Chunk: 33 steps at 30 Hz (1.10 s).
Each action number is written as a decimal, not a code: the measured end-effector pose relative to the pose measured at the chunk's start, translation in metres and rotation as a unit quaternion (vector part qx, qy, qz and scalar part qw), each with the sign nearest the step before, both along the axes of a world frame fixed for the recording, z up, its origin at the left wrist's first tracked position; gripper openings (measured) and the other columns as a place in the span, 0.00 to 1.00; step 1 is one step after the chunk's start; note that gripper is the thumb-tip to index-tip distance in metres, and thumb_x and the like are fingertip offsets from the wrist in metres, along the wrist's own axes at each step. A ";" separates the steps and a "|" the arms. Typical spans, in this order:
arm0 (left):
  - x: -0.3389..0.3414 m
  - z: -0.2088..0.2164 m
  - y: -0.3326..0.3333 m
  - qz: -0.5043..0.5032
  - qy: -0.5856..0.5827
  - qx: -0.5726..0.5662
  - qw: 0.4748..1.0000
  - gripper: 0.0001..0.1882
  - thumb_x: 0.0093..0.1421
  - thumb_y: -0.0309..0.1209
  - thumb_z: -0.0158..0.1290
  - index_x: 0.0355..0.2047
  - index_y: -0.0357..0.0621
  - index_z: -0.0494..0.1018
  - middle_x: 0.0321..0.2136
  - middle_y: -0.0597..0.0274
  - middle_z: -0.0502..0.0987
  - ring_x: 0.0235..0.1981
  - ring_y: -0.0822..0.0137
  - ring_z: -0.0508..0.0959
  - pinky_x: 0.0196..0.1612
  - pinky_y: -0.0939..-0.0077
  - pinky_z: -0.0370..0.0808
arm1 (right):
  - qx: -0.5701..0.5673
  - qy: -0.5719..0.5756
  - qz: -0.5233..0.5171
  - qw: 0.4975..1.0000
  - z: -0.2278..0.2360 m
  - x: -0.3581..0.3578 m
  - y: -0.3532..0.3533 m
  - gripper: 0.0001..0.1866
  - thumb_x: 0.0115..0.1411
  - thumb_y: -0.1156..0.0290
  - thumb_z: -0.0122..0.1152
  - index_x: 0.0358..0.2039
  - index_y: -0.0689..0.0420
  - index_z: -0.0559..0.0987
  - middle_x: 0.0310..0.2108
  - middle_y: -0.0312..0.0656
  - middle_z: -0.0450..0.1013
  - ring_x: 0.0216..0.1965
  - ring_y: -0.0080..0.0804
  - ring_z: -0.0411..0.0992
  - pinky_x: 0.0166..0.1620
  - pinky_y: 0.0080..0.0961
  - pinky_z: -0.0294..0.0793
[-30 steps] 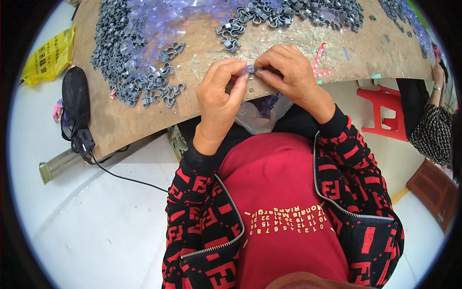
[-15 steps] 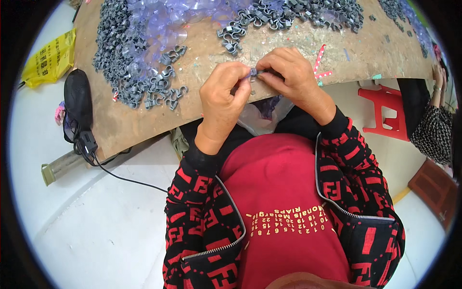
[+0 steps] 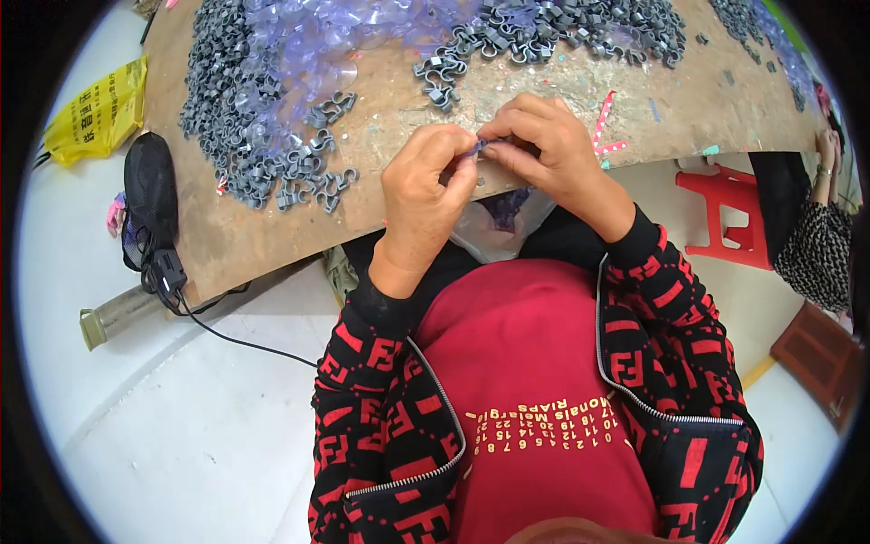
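Note:
My left hand point(image 3: 428, 172) and my right hand point(image 3: 542, 145) meet over the near edge of the table. Thumbs and forefingers of both pinch a small purplish-grey plastic piece point(image 3: 479, 146); most of it is hidden by the fingertips. Beyond them lies a heap of grey plastic clips point(image 3: 544, 36), and a larger pile of clips point(image 3: 217, 109) spreads at the left. Clear purple suction cups point(image 3: 313, 77) are heaped between these piles. Below my hands, at my lap, an opened clear plastic bag point(image 3: 480, 231) has purple pieces in it.
A red-and-white dotted ribbon point(image 3: 604, 122) lies on the wooden table point(image 3: 725, 109), right of my hands. At the table's left are a black mesh pouch point(image 3: 150, 186) with a cable and a yellow bag point(image 3: 100, 113). A red stool point(image 3: 725, 213) and another person's arm point(image 3: 825, 163) are at the right.
My hands stay together, with the fingertips shifted slightly around the small piece, so less of its grey part shows. The whole view has moved a little.

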<state>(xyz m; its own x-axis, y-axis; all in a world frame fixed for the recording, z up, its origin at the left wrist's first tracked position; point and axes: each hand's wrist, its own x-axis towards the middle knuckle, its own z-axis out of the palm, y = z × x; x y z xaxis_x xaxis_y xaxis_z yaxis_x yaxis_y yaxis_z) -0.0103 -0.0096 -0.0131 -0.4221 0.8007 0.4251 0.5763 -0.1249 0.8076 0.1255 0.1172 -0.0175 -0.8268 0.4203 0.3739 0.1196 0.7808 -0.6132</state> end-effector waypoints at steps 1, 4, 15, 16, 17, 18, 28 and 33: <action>0.000 0.000 0.000 -0.002 -0.012 -0.008 1.000 0.09 0.50 0.15 0.56 0.32 0.39 0.74 0.31 0.58 0.77 0.26 0.67 0.78 0.29 0.76 0.75 | -0.003 -0.002 0.000 1.000 -0.001 0.000 0.000 0.08 0.52 0.69 0.66 0.34 0.53 0.81 0.32 0.35 0.73 0.34 0.32 0.72 0.38 0.27 0.64; 0.001 -0.004 0.001 -0.004 -0.020 -0.014 1.000 0.10 0.49 0.15 0.55 0.32 0.39 0.74 0.31 0.58 0.77 0.26 0.65 0.78 0.29 0.74 0.75 | 0.008 -0.001 0.004 1.000 -0.003 0.000 0.001 0.08 0.51 0.69 0.66 0.34 0.53 0.80 0.33 0.36 0.74 0.35 0.32 0.73 0.38 0.27 0.64; -0.004 -0.002 0.006 -0.014 0.021 -0.026 0.999 0.10 0.47 0.16 0.56 0.30 0.39 0.73 0.30 0.57 0.77 0.28 0.59 0.78 0.30 0.70 0.75 | 0.002 -0.015 0.029 0.999 -0.001 -0.003 0.006 0.09 0.51 0.72 0.65 0.34 0.54 0.79 0.34 0.36 0.75 0.38 0.33 0.74 0.39 0.28 0.65; -0.004 -0.001 0.006 -0.014 0.021 -0.030 0.999 0.09 0.46 0.16 0.56 0.29 0.39 0.73 0.29 0.57 0.77 0.28 0.58 0.78 0.30 0.69 0.75 | 0.001 -0.017 0.028 0.999 0.000 -0.003 0.006 0.09 0.51 0.72 0.65 0.34 0.54 0.79 0.34 0.36 0.75 0.38 0.33 0.74 0.39 0.28 0.65; -0.004 0.000 0.005 -0.014 0.022 -0.034 0.999 0.09 0.46 0.16 0.56 0.29 0.39 0.73 0.29 0.57 0.77 0.28 0.58 0.78 0.30 0.69 0.74 | 0.000 -0.024 0.034 0.999 0.002 -0.004 0.007 0.09 0.51 0.72 0.64 0.35 0.54 0.79 0.34 0.36 0.75 0.38 0.33 0.74 0.39 0.28 0.65; -0.005 0.001 0.005 -0.015 0.020 -0.034 0.999 0.09 0.46 0.16 0.56 0.29 0.39 0.73 0.29 0.57 0.77 0.28 0.58 0.78 0.30 0.69 0.74 | -0.001 -0.030 0.040 0.999 0.003 -0.004 0.007 0.09 0.51 0.72 0.64 0.35 0.54 0.79 0.34 0.36 0.75 0.38 0.34 0.73 0.39 0.27 0.65; -0.009 0.007 0.003 -0.053 0.055 -0.060 0.995 0.09 0.49 0.18 0.55 0.32 0.38 0.74 0.28 0.54 0.75 0.27 0.56 0.77 0.32 0.67 0.74 | 0.020 0.006 0.040 0.999 -0.004 -0.003 0.005 0.07 0.52 0.72 0.63 0.33 0.55 0.78 0.31 0.38 0.74 0.36 0.38 0.73 0.40 0.31 0.67; 0.001 0.003 -0.003 -0.002 -0.035 -0.054 0.998 0.12 0.52 0.19 0.56 0.38 0.37 0.75 0.29 0.57 0.75 0.27 0.66 0.78 0.29 0.74 0.75 | -0.013 0.032 0.018 0.999 -0.007 -0.002 0.004 0.06 0.54 0.72 0.63 0.33 0.56 0.78 0.31 0.39 0.74 0.35 0.40 0.73 0.38 0.31 0.68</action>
<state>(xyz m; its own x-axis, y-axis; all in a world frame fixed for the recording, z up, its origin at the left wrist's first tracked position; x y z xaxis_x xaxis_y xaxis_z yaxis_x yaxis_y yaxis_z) -0.0097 -0.0131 -0.0098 -0.4454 0.8413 0.3062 0.5172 -0.0375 0.8551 0.1236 0.1217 -0.0248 -0.8163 0.4010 0.4158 0.0510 0.7671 -0.6395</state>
